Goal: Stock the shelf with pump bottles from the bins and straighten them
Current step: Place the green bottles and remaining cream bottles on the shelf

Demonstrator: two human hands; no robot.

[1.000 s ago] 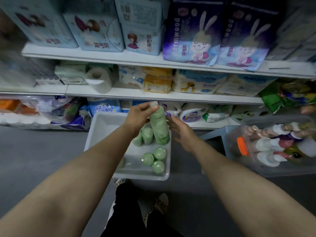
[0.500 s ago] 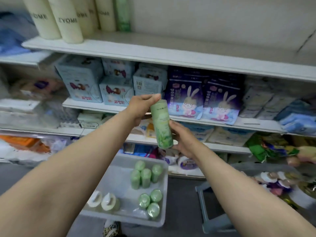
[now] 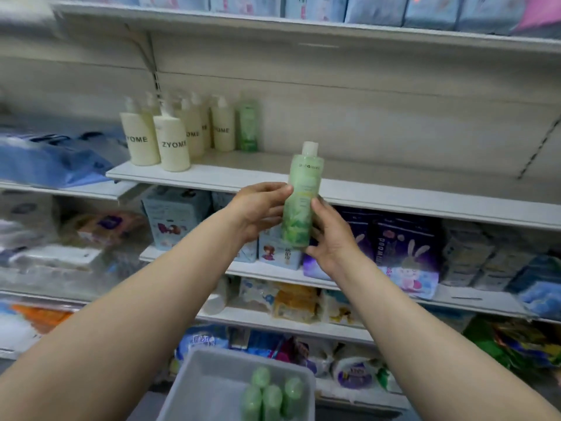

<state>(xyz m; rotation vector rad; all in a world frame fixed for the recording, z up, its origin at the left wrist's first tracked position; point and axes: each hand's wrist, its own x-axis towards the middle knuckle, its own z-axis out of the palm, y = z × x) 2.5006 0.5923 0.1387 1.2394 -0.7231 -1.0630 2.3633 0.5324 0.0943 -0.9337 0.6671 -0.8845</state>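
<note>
Head view, the only one. Both forearms enter from the lower corners of the frame and converge at centre, extended forward and upward toward the shelving.

Left hand [image 3: 258, 209]: back of hand toward the camera, fingers curled round the left side of the green bottle [image 3: 300, 205] at mid-height. Right hand [image 3: 331, 235]: set lower, thumb pressed up the bottle's right side, remaining fingers wrapped behind and under the base. Both hands grip the same bottle.

Bottle: long axis near vertical, top leaning slightly right; white cap up, base down. It sits at frame centre, in front of the front edge of the white shelf [image 3: 394, 202], cap level with the shelf's surface. It appears to be held in the air, not resting on the shelf.

On that shelf, upper left of centre: a cluster of cream pump bottles [image 3: 173, 144] marked ZYOME, upright, and just to their right one green bottle on the shelf [image 3: 247, 129], upright against the back wall.

Bottom centre: a grey bin [image 3: 194, 387], cut off by the lower edge, with several green bottles in the bin [image 3: 271, 396]; only their tops show.

Hard to read: small print on the held bottle's label; the fingers of the right hand behind the bottle are hidden. Left side of the frame is motion-blurred. Packaged goods on the lower shelves are partly covered by the arms.
</note>
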